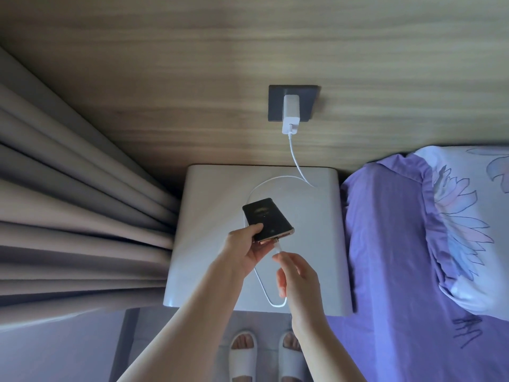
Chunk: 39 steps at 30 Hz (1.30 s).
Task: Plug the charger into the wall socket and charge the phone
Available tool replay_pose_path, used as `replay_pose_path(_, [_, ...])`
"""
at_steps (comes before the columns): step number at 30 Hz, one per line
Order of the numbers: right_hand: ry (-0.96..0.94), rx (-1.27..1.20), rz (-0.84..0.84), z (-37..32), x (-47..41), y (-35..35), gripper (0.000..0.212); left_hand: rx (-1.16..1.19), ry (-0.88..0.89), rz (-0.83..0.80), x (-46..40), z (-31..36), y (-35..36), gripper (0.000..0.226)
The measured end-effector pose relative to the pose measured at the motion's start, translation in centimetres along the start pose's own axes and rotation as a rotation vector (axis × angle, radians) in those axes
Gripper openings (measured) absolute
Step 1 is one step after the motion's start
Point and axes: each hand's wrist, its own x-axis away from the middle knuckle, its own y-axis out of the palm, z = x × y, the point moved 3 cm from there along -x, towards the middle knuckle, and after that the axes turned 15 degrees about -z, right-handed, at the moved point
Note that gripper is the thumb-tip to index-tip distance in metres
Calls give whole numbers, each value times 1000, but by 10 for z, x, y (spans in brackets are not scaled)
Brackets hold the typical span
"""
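We see the white charger seated in the dark wall socket, its white cable looping over the white desk. Our left hand grips the black phone above the desk, screen up. Our right hand pinches the cable's plug at the phone's bottom port; we cannot tell whether it is fully seated.
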Motion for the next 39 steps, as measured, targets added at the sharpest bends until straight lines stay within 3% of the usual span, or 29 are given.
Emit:
replay_pose_path(21, [85, 110, 71, -6, -2, 9, 28, -114, 97, -40, 3, 3, -6, 6])
replay_pose_path(39, [-26, 129, 33, -18, -5, 17, 33, -271, 261, -64, 18, 15, -1, 13])
